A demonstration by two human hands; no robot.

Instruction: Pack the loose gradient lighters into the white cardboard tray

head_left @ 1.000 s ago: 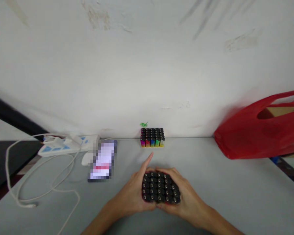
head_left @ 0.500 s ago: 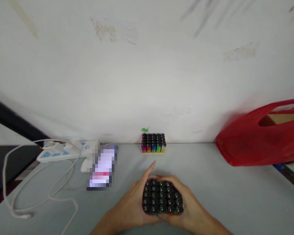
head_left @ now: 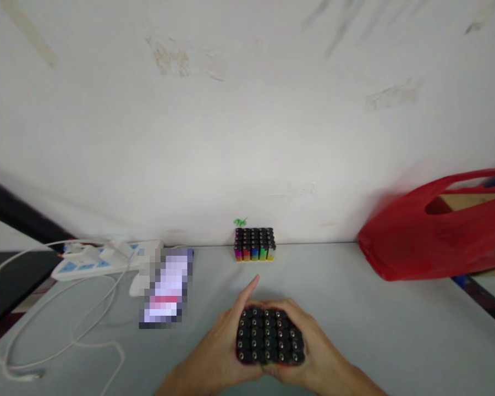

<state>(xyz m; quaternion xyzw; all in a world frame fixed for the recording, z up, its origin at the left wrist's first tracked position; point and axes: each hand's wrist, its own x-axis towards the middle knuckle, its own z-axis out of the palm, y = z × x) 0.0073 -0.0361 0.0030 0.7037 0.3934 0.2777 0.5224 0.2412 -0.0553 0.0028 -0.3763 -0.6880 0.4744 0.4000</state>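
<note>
A block of several black-topped lighters [head_left: 268, 338] is held upright between both palms near the front of the grey table. My left hand [head_left: 226, 346] wraps its left side, with the thumb stretched up and away. Around the right side curls my right hand [head_left: 313, 344]. The fingers of both hands meet along the near and far edges, partly hidden. Beyond them, against the wall, stands a second group of lighters [head_left: 254, 245] in rows, with purple, red, blue, green and clear bodies.
On the left lie a phone [head_left: 169, 286], a white power strip [head_left: 107, 261] with plugs, and a looped white cable [head_left: 99, 344]. A red bag [head_left: 412, 236] rests at the right. The white wall [head_left: 247, 137] rises behind the table [head_left: 375, 324].
The view has shifted slightly, so everything sits a little lower and further left. Both hands keep the same hold on the block of lighters.
</note>
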